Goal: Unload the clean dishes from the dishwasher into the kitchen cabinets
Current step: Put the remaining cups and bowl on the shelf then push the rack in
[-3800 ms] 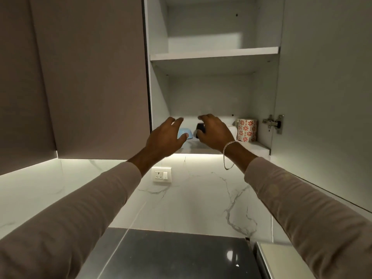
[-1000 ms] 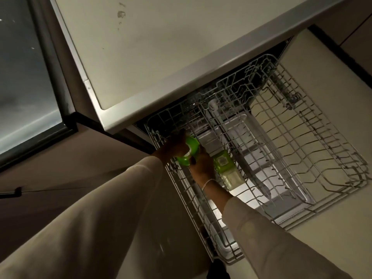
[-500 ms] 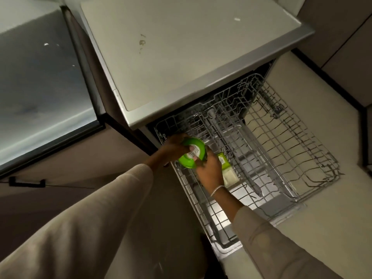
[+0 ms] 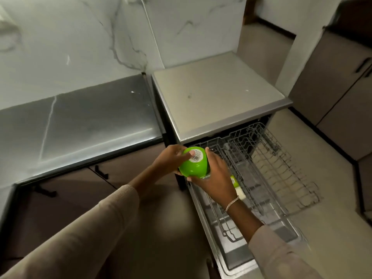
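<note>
Both hands are gripping a green bowl (image 4: 194, 167) between them, the left hand (image 4: 171, 160) wrapping its left side while the right hand (image 4: 214, 175) is cupping its right side and rim. The bowl is riding upside down, its stickered base tilting toward the camera, above the left edge of the pulled-out dishwasher rack (image 4: 281, 178). Neither hand is nearer. The bowl's mouth is facing away, and a pale container (image 4: 239, 193) in the rack is lying half hidden behind the right wrist.
</note>
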